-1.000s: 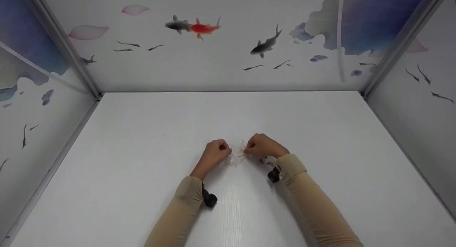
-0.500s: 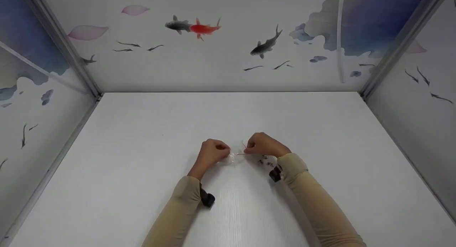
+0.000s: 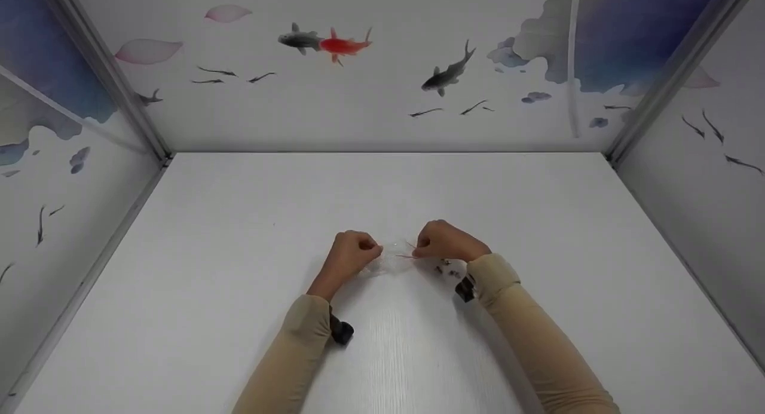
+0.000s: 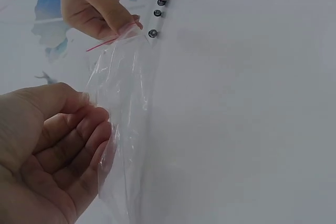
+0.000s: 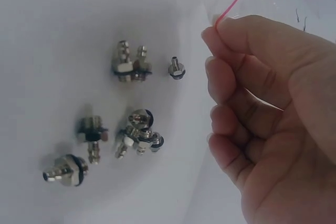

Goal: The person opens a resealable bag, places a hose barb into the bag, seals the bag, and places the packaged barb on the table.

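A clear plastic zip bag [image 4: 128, 93] with a red line along its mouth stretches between the two hands. My left hand [image 3: 348, 254] pinches the bag between thumb and forefinger, and the other fingers curve behind the film. At the mouth, my right hand [image 3: 447, 241] pinches the red-lined edge between thumb and fingertip. Several small metal barbed hose fittings [image 5: 142, 137] with dark rings lie loose on the table beside the right hand. In the head view they sit partly behind the right wrist. I see no fittings inside the visible part of the bag.
The white tabletop [image 3: 239, 318] is bounded by printed panels, with the back panel [image 3: 382, 121] beyond the hands. A black wrist camera [image 3: 342, 333] sits under the left cuff, and another black camera [image 3: 465, 290] under the right cuff, close to the fittings.
My left hand has drifted left and slightly away from the right hand. The bag between them looks more spread out. My right hand has shifted slightly right, still pinching the edge.
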Demonstrator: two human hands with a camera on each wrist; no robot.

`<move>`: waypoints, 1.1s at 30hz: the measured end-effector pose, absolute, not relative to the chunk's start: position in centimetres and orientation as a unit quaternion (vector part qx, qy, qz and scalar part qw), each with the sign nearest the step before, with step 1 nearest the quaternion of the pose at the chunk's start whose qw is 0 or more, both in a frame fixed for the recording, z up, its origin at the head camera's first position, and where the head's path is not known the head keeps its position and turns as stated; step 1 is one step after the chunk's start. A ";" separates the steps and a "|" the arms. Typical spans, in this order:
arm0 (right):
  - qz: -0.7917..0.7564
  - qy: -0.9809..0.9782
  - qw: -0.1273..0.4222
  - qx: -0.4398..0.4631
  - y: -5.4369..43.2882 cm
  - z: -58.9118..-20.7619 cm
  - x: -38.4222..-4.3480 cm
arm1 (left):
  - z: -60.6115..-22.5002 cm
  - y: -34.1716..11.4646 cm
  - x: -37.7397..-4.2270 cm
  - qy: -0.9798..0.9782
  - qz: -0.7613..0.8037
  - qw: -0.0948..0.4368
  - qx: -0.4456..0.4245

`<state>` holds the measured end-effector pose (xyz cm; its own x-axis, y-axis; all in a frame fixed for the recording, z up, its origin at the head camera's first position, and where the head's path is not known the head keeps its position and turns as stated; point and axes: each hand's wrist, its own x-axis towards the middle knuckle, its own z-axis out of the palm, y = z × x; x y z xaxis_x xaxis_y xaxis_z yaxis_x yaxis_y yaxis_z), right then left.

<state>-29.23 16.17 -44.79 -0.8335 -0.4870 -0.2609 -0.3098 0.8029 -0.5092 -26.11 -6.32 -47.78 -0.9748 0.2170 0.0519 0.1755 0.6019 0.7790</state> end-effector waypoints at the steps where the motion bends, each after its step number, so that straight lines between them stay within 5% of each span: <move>1: -0.230 0.930 0.194 -0.212 16.2 -44.7 -29.2 | -47.7 -6.4 -26.1 0.896 0.429 0.022 0.116; 15: -0.267 0.926 0.196 -0.179 16.6 -44.9 -29.3 | -48.1 -6.8 -26.3 0.894 0.433 0.049 0.109; 33: -0.289 0.920 0.168 -0.206 16.6 -44.9 -29.1 | -49.0 -6.5 -26.5 0.853 0.455 0.039 0.252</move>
<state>-29.07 16.60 -44.86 -0.8585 -0.4767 -0.1893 -0.2824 0.7474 -0.6014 -26.50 -6.49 -49.04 -0.8697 0.4660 0.1626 0.3949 0.4594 0.7956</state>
